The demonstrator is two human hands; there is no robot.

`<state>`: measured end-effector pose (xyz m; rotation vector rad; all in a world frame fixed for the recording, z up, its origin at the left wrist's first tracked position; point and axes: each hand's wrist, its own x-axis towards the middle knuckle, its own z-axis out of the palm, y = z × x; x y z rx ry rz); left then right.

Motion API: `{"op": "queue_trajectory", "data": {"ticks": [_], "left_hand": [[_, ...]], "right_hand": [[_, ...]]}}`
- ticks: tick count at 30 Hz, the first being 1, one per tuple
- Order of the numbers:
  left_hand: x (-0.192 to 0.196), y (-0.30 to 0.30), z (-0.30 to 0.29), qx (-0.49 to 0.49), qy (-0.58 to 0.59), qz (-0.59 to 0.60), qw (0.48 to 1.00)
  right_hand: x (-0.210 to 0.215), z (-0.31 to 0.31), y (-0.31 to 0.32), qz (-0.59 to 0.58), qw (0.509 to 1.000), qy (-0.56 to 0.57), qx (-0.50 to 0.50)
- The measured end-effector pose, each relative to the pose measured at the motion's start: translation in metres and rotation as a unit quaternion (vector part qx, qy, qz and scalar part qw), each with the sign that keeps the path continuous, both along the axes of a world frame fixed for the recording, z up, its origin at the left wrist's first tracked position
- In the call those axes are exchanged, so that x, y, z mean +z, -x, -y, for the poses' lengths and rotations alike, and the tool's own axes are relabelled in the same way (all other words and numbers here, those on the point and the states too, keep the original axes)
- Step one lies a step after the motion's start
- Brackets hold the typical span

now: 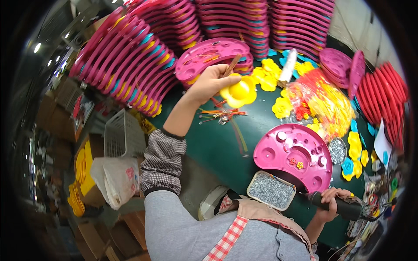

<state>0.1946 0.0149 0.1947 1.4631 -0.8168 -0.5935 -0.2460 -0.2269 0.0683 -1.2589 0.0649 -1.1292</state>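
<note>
My left hand (211,82) reaches out over the dark green table (217,143) and grips a yellow flower-shaped plastic piece (238,91), along with a thin brown stick (232,65). It hovers just in front of a short stack of pink kidney-shaped trays (209,54). My right hand (332,201) is near my body at the lower right, closed around a black powered screwdriver (344,208). Just above that hand lies one pink tray (296,154) with small red and yellow bits in it. Beside it sits a tin of silver screws (271,189).
Tall stacks of pink trays (126,61) ring the table's back and left. Red trays (383,95) stand at the right. Loose yellow flowers (267,74), a heap of red and yellow parts (324,102) and blue flowers (348,166) lie around. A white basket (122,135) and boxes are on the floor at left.
</note>
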Motion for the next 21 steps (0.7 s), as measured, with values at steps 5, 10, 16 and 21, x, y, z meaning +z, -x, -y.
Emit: {"op": "queue_trajectory", "data": {"ticks": [5, 10, 16, 21], "left_hand": [[-0.015, -0.027, 0.098, 0.008, -0.022, -0.075, 0.997], [0.016, -0.038, 0.11, -0.031, 0.102, -0.102, 0.989], [0.068, -0.022, 0.092, 0.019, 0.222, 0.117, 0.968], [0.063, -0.045, 0.075, 0.058, 0.217, 0.078, 0.971]], "right_hand": [[0.003, -0.005, 0.004, 0.023, 0.998, -0.011, -0.057], [-0.001, -0.006, 0.005, 0.028, 0.997, -0.03, -0.064], [0.002, -0.005, 0.001, 0.013, 0.997, -0.043, -0.058], [0.006, -0.011, -0.012, 0.019, 0.998, -0.064, 0.003]]}}
